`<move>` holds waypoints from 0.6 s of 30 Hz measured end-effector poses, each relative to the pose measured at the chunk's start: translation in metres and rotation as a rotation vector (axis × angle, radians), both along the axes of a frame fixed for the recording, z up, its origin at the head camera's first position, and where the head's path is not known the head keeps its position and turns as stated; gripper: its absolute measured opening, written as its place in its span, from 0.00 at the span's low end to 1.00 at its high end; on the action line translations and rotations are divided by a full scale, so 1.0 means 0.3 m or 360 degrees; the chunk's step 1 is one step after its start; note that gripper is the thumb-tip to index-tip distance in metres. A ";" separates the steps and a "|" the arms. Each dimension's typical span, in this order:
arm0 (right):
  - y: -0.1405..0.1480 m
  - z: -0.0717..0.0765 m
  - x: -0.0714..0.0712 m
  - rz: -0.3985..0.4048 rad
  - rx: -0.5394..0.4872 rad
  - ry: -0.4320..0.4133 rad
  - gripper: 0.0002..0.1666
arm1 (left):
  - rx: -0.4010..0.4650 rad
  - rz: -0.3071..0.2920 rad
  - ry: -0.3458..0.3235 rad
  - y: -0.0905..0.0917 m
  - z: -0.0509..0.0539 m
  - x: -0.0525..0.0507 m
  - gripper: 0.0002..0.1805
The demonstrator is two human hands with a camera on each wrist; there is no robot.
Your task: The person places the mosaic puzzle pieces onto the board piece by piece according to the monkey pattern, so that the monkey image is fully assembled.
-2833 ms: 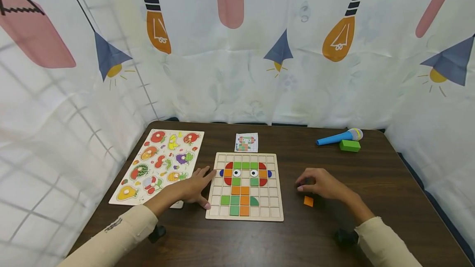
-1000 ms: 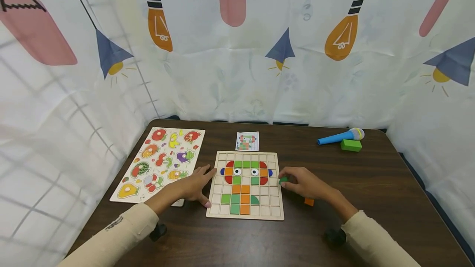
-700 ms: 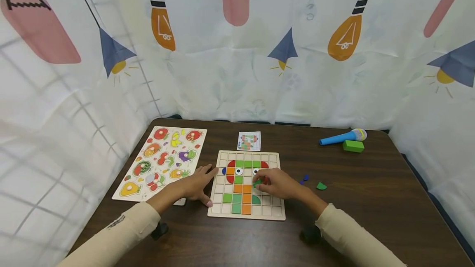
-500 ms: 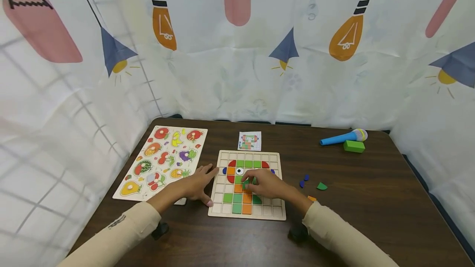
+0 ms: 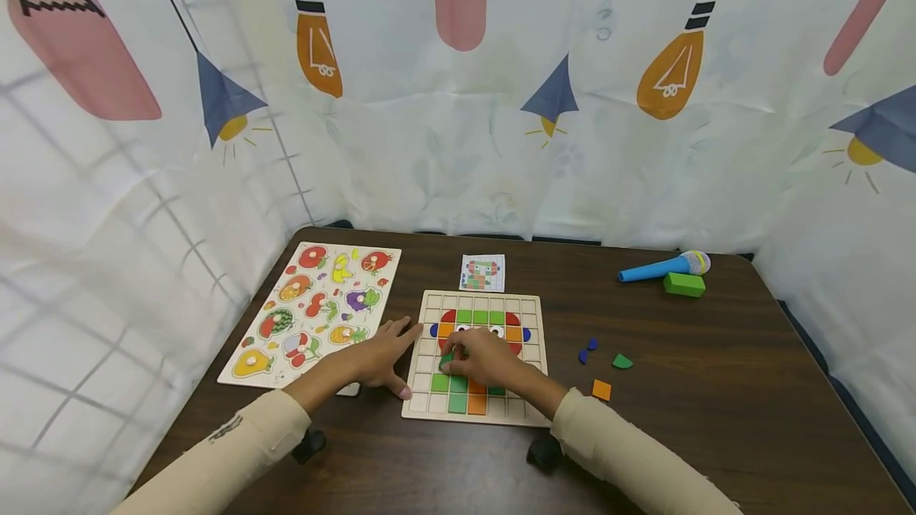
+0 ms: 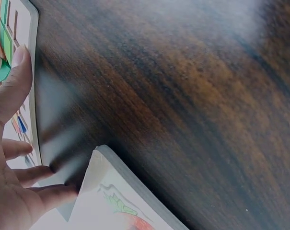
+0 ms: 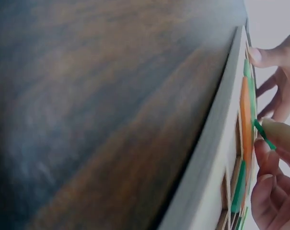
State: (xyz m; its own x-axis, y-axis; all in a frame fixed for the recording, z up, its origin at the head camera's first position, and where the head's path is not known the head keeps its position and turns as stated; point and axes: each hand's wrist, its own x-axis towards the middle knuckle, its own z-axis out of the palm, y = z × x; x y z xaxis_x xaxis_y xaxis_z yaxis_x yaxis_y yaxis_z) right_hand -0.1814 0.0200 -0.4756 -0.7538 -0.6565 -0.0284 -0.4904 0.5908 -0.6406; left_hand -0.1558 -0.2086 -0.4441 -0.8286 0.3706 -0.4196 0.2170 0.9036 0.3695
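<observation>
A light wooden grid board (image 5: 529, 388) lies mid-table, with coloured tiles in many of its squares. My right hand (image 5: 481, 356) is over the board and pinches a green quarter-round tile (image 5: 447, 361) between thumb and fingers, left of the orange column. In the right wrist view that green tile (image 7: 264, 134) stands tilted at the fingertips. My left hand (image 5: 379, 358) rests spread at the board's left edge, its thumb on the rim. The left wrist view shows the left hand's (image 6: 13, 177) fingers apart, between the board and the fruit board.
The fruit puzzle board (image 5: 246, 332) lies at the left. A small pattern card (image 5: 483, 273) is behind the grid. To the right lie an orange tile (image 5: 602, 390), a green tile (image 5: 622, 361) and small blue pieces (image 5: 583, 356). Farther back are a toy microphone (image 5: 661, 266) and a green block (image 5: 684, 284).
My right hand has taken the green tile from the right of the table and carried it leftward across the board. My left hand has stayed at the board's left edge.
</observation>
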 end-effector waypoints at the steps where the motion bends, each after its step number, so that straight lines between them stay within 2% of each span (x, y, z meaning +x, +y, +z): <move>1: -0.003 -0.001 0.002 0.0002 0.0006 0.0020 0.11 | -0.0002 -0.0001 0.0000 0.000 -0.001 0.000 0.61; 4: -0.003 -0.003 0.006 0.0001 0.0029 0.0070 0.13 | 0.0001 0.0000 0.0001 -0.001 -0.002 -0.001 0.61; 11: 0.018 0.013 0.003 -0.0012 0.0071 0.0038 0.14 | -0.0001 0.0005 -0.0009 -0.002 -0.005 0.000 0.61; 18: 0.013 0.015 0.002 0.0003 0.0121 0.0073 0.13 | -0.0010 -0.0006 -0.0007 -0.003 -0.002 -0.002 0.60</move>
State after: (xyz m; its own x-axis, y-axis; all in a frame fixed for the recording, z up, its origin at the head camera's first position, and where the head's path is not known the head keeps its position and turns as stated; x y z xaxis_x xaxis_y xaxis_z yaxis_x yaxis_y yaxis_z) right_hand -0.1808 0.0239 -0.4710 -0.7542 -0.6552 -0.0436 -0.5196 0.6360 -0.5705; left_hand -0.1563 -0.2097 -0.4447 -0.8252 0.3713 -0.4256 0.2189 0.9049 0.3650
